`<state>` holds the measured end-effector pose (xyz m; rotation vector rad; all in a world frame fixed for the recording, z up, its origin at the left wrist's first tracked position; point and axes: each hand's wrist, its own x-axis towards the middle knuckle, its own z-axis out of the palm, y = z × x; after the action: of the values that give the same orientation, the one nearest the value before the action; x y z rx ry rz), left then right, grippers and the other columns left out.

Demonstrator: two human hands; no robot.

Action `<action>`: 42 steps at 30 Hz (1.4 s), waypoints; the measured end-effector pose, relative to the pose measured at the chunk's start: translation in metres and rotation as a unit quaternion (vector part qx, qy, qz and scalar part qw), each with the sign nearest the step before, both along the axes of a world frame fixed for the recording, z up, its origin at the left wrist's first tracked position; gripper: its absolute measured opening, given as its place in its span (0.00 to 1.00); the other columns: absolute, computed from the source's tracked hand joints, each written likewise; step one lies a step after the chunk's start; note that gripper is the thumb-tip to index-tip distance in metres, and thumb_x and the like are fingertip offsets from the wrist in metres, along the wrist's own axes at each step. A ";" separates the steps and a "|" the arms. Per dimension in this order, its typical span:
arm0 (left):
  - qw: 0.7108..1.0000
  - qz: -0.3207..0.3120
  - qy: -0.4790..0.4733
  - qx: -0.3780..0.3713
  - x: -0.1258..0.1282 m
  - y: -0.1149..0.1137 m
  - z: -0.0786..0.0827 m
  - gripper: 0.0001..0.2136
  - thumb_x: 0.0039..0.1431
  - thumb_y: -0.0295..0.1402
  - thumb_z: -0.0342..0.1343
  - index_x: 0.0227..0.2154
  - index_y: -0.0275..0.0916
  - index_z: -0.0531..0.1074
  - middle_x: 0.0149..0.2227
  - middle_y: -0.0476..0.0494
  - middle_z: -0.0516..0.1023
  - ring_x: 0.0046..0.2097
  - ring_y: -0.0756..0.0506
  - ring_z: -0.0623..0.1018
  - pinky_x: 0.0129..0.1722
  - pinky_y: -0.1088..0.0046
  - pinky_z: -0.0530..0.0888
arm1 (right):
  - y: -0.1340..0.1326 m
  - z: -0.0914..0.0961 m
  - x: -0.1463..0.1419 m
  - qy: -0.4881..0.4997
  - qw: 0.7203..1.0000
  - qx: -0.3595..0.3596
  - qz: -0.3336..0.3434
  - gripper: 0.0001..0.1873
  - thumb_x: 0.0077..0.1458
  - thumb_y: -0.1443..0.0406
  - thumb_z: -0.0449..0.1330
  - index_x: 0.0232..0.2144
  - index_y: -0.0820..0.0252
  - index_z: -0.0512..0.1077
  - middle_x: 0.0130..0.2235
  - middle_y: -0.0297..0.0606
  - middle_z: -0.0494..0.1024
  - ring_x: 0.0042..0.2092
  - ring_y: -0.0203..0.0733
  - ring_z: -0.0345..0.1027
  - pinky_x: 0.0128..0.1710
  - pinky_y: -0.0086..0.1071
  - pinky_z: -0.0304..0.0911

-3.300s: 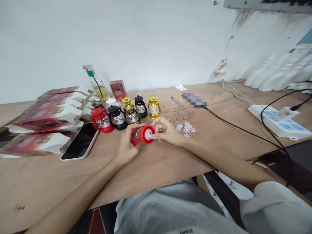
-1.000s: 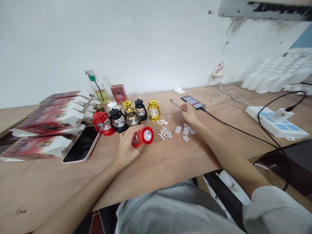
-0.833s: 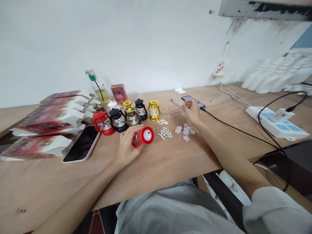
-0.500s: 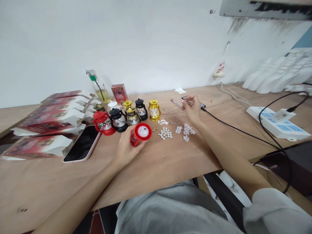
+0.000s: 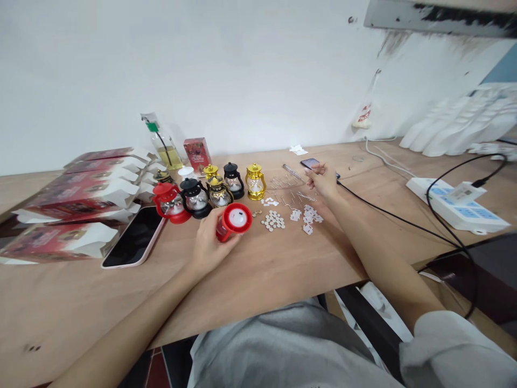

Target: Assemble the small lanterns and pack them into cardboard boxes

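My left hand (image 5: pixel 208 245) is wrapped round a small red lantern (image 5: pixel 237 218), tipped so its round base with a white centre faces me. My right hand (image 5: pixel 322 180) is above the table at the right, fingers curled together; anything between the fingertips is too small to make out. Near it lie thin wire pieces (image 5: pixel 287 200), a screwdriver (image 5: pixel 292 172) and a dark phone (image 5: pixel 309 162) partly behind the hand. In front of the lanterns are a cluster of button cells (image 5: pixel 273 221), small white plastic pieces (image 5: pixel 312 214) and white tabs (image 5: pixel 270 202).
Finished-looking lanterns in red (image 5: pixel 171 203), black (image 5: pixel 195 198) and gold (image 5: pixel 256 182) stand behind my left hand. Further left are a pink-edged phone (image 5: pixel 135 237), red cartons (image 5: pixel 81 191) and a pump bottle (image 5: pixel 167 153). A power strip (image 5: pixel 456 205) with black cable lies right.
My right hand has shifted slightly down and right, its fingers turning toward the wire pieces and uncovering more of the dark phone. The left hand and red lantern stay nearly still.
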<state>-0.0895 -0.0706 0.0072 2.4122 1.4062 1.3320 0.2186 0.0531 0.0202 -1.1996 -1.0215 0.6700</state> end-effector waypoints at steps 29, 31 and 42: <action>1.000 -0.011 0.001 0.001 0.000 -0.001 0.000 0.19 0.51 0.37 0.59 0.46 0.40 0.64 0.45 0.42 0.76 0.46 0.40 0.76 0.46 0.63 0.72 | 0.016 -0.013 0.012 0.174 0.983 0.063 -0.004 0.16 0.45 0.76 0.61 0.29 0.56 0.59 0.27 0.28 0.74 0.35 0.34 0.76 0.47 0.38 0.73; 1.000 -0.012 0.003 -0.004 0.000 -0.001 0.000 0.19 0.51 0.37 0.59 0.46 0.40 0.64 0.45 0.42 0.75 0.46 0.41 0.76 0.46 0.64 0.72 | 0.019 -0.018 0.014 0.172 0.984 0.051 -0.011 0.16 0.45 0.76 0.61 0.29 0.56 0.59 0.27 0.28 0.73 0.34 0.33 0.76 0.46 0.37 0.74; 1.000 -0.020 0.008 0.015 -0.001 0.001 -0.003 0.19 0.51 0.35 0.59 0.46 0.40 0.64 0.44 0.42 0.76 0.45 0.41 0.77 0.45 0.65 0.72 | 0.019 -0.024 0.005 0.177 0.983 0.040 -0.005 0.13 0.49 0.75 0.59 0.28 0.56 0.60 0.27 0.28 0.73 0.33 0.32 0.75 0.47 0.36 0.73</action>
<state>-0.0905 -0.0691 0.0047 2.4611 1.3444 1.3363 0.2232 0.0717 -0.0034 -0.9712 -0.7372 0.7941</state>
